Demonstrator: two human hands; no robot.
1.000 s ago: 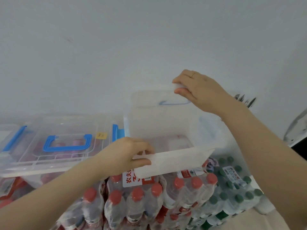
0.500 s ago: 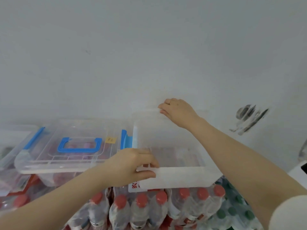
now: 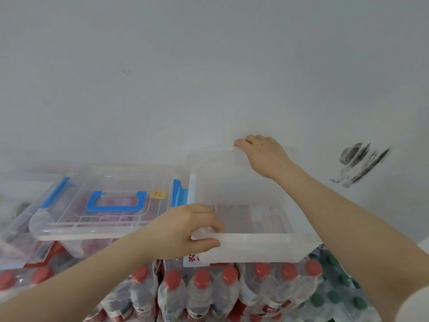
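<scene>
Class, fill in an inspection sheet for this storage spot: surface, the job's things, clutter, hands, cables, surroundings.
Surface: packs of red-capped bottles lie beneath the boxes.
Job's things: open clear box, lidless.
Clutter: lidded box with blue handle to its left; green-capped bottles at right.
Hands: left hand grips the near rim; right hand grips the far rim.
Cables: nothing seen.
Surroundings: white wall with a dark smudge.
</scene>
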